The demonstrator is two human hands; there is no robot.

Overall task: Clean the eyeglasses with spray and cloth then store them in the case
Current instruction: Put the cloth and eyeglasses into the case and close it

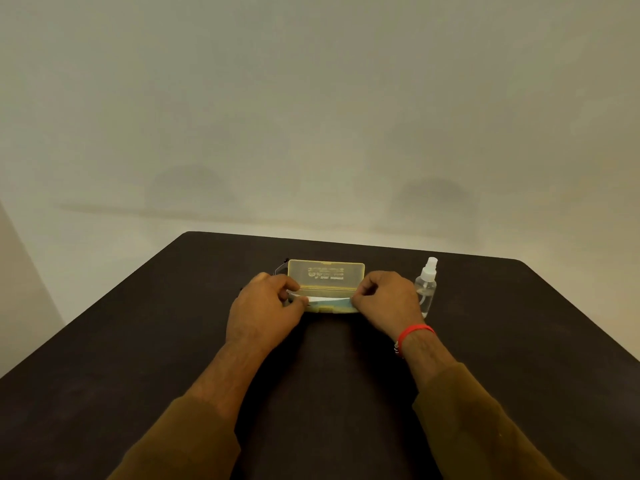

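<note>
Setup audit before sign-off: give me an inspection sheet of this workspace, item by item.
Surface: dark table, matte.
Job's things: yellow case open, lid standing up; pale cloth lying across its base; spray bottle upright to the case's right; eyeglasses only partly seen, behind the case's left end.
Clutter: nothing seen.
Grippers: left hand and right hand at opposite ends of the case, each seeming to pinch an end of the cloth.
Cables: nothing seen.
Surroundings: plain pale wall; red band on the right wrist.
</note>
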